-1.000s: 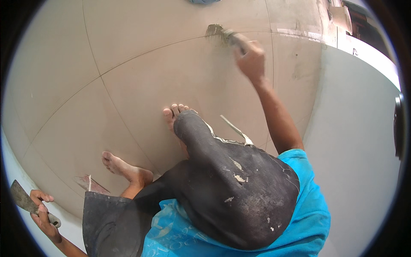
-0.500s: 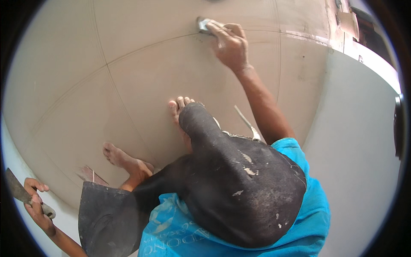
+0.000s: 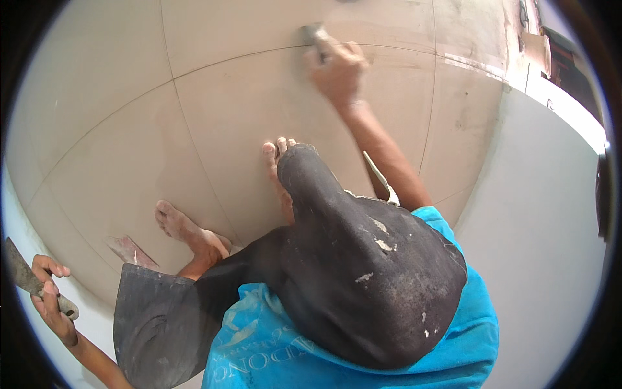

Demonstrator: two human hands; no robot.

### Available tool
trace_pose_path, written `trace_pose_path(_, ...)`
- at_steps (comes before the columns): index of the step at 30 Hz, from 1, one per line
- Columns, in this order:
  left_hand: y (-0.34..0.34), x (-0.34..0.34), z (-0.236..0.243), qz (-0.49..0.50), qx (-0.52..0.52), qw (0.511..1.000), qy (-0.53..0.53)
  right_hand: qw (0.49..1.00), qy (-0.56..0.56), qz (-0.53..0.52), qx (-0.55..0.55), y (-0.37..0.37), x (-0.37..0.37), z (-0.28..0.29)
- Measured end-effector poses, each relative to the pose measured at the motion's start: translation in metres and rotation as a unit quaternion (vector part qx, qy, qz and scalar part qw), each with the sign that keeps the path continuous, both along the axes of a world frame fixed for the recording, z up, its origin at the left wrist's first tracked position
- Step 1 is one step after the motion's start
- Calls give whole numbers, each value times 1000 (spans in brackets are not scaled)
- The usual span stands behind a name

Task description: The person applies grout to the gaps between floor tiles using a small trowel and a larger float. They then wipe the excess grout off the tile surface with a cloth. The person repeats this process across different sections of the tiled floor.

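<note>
My right hand (image 3: pixel 337 68) is closed on a small scraper (image 3: pixel 311 34), blurred by motion, whose blade is at a joint line in the beige tiled floor (image 3: pixel 240 97) near the top centre. At the lower left, my left hand (image 3: pixel 55 308) grips a putty knife (image 3: pixel 24 275) by its handle, with the stained blade raised toward the left rim. A flat reddish piece (image 3: pixel 133 249) lies on the tiles beside my bare left foot (image 3: pixel 181 223). My right foot (image 3: pixel 275 159) is flat on the floor below my right hand, partly covered by my dark trousers (image 3: pixel 363 272).
A pale grey wall (image 3: pixel 531 246) runs down the right side, with a white ledge (image 3: pixel 570 117) along its upper part. A beige piece (image 3: pixel 536 55) and darker clutter stand at the top right. A white strip of wall (image 3: pixel 19 220) borders the floor at the left.
My right hand has moved left and a little upward along the tile joint with the tool. The whole view has shifted slightly. My left hand still holds the putty knife.
</note>
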State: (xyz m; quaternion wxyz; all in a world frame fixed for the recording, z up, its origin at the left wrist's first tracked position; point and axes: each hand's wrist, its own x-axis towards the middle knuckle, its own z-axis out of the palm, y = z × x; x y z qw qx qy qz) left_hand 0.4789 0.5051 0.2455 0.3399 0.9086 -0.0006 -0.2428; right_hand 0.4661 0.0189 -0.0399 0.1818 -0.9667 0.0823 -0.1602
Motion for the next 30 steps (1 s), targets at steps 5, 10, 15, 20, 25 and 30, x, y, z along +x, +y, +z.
trace_pose_path(5, 0, -1, -1, -12, -7, 1000, -13, 987, -41, 146, 62, 37, -2, -25)
trace_pose_path(10, 2, -7, 1, 14, -12, 1000, -8, 970, -50, 235, -31, 12, -8, -23)
trace_pose_path(15, 6, -11, 1, 1, -15, 1000, -2, 979, 13, 197, 46, 27, -3, -9)
trace_pose_path(20, 7, -9, 0, 24, -12, 1000, -5, 930, -86, 354, -44, 59, 15, -11)
trace_pose_path(25, 4, -9, 2, 19, 11, 1000, -3, 962, -46, 264, 59, 95, 32, -26)
trace_pose_path(30, 6, -10, 3, 23, 7, 1000, 4, 919, 23, 384, 85, 120, 43, -36)
